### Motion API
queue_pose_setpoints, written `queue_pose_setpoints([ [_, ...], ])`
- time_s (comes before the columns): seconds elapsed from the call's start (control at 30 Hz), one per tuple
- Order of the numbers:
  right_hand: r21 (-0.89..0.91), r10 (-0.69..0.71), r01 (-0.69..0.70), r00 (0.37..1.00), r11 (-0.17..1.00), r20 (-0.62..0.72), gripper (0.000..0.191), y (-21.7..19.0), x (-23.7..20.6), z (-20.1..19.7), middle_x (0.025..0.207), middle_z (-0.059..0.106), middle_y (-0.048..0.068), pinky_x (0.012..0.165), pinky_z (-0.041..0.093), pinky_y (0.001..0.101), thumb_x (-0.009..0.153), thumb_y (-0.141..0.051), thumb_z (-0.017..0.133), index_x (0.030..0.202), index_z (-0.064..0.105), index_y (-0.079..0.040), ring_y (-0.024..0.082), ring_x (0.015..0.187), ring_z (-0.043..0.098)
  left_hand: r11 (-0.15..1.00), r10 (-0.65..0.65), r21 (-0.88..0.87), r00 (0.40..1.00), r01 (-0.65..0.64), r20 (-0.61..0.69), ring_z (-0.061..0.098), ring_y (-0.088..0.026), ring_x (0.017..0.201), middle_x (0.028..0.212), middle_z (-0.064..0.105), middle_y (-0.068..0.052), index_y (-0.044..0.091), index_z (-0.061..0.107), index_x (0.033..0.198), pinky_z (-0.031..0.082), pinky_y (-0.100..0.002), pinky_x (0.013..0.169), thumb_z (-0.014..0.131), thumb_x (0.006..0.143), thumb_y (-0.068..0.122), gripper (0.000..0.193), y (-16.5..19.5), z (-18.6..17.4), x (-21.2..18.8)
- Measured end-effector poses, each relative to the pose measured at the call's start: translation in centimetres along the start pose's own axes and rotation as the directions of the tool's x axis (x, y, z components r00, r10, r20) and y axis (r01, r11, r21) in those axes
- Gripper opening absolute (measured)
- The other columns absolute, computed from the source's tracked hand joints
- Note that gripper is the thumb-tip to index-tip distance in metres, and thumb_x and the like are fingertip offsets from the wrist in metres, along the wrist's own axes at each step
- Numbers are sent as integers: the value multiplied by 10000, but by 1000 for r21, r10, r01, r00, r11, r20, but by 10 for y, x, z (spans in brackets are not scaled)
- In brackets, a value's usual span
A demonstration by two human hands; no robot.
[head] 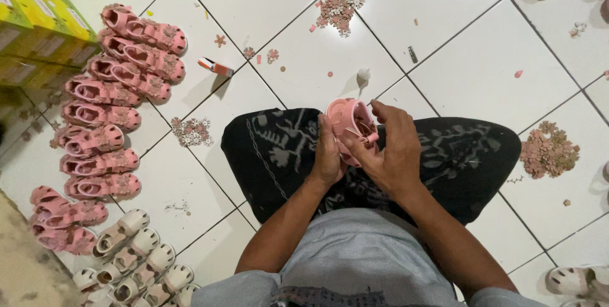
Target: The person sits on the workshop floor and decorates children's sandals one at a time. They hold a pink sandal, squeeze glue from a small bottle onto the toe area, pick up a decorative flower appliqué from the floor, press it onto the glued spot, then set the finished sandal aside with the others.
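A small pink sandal (347, 117) is held upright over my lap, above a black patterned cloth (279, 148). My left hand (328, 158) grips the sandal's left side. My right hand (393, 151) wraps the right side, with its fingers pressing at the sandal's strap, where a small flower-shaped charm seems to sit. The sole is partly hidden by my fingers.
A row of pink sandals (111, 110) lies on the white tiled floor at left, with cream sandals (136, 262) below them. Piles of small flower charms (549, 150) (338, 9) (191, 131) lie around. Yellow-green boxes (38, 21) stand at top left. A small tube (214, 66) lies nearby.
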State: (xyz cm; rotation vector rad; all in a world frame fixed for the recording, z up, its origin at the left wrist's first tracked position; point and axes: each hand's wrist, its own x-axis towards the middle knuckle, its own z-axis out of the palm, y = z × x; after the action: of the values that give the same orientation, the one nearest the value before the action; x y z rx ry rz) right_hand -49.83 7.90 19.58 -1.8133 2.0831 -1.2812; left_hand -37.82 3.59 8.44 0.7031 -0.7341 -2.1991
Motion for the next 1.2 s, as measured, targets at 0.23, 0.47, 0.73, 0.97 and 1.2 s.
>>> queue_pose_setpoints([
  [0.23,-35,169,-168,984,985,49,279,9,8,16,996,688,58,698,547,333,938,-226,868,1099,701,-72,198,870,660,979,117,167,993,-116,3,592,-213,1290,1412,564,-136,28,387,1528,511,-375,1109,250,1055,691,826,-2,7,3],
  [0.47,216,187,-200,979,956,82,374,24,8,-11,1186,654,165,801,563,335,938,-114,718,1268,638,43,246,1012,675,942,-69,-328,997,76,33,672,-253,1130,1231,649,-162,16,486,1456,559,-433,1032,243,1077,710,828,7,-10,14],
  [0.73,239,237,-286,948,928,215,339,29,-1,2,973,709,111,749,570,297,934,-76,778,1257,694,-19,171,832,702,920,-84,-378,995,101,63,685,-248,1096,1212,675,-159,17,504,1447,587,-409,959,251,1110,698,801,0,-20,18],
  [0.97,256,259,-311,941,915,216,264,43,-8,11,984,719,108,740,584,278,987,-99,719,1234,694,-11,147,857,736,935,-147,-328,989,138,-2,697,-274,1115,1210,678,-181,34,507,1424,590,-426,957,233,1060,713,818,7,-20,18],
  [1.2,263,462,-474,880,840,110,196,77,4,27,1035,741,108,824,576,282,1023,-83,733,1192,697,10,173,927,715,950,-186,-277,975,145,-125,694,-303,1086,1182,678,-192,5,519,1367,603,-458,966,219,1058,710,826,18,-28,25],
])
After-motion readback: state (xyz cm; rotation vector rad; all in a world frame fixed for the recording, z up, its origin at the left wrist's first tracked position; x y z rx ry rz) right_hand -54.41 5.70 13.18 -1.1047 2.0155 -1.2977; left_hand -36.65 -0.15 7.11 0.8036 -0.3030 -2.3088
